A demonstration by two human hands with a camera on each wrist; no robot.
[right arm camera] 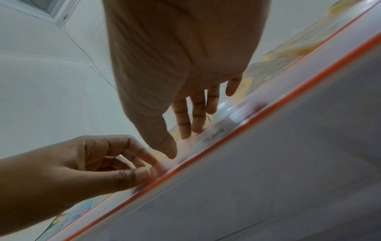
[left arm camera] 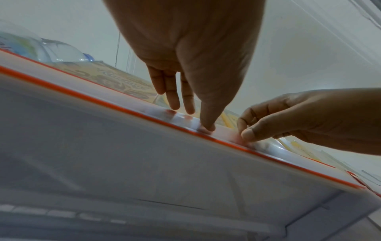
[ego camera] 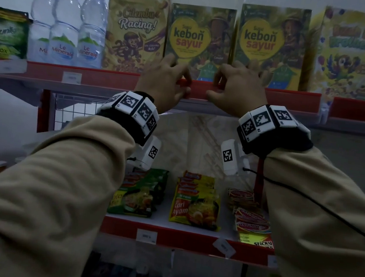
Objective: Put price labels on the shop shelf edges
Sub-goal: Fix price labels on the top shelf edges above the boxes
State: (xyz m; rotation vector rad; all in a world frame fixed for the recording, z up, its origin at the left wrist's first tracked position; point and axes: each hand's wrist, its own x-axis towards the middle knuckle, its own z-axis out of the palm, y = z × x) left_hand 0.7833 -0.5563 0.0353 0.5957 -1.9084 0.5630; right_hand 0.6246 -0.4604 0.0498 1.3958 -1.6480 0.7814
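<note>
Both hands work at the red shelf-edge strip of the upper shelf, just in front of the green "kebon sayur" cardboard box. The left hand has its fingers curled over the top of the strip with the thumb under its lower lip, and the right hand mirrors that hold a little to the right. In the right wrist view a small white paper price label with blurred dark print lies along the strip beside the right fingers, which are fairly straight and pressing there; whether it sits under a clear cover or only against it cannot be told. The likeliest slip, to my mind, is a crooked seat: thin paper buckles if one end is pushed before the other, and uneven thumb pressure would leave it tilted like the skewed white label on the lower shelf's red edge at the near right. A hard push could also nudge the light boxes backward. The strip looks smooth and glossy, with a bright orange-red lower lip; the shelf underside is flat, matte and pale grey. To the left stand clear ribbed plastic water bottles with blue caps, and another white label sits straight below them.
</note>
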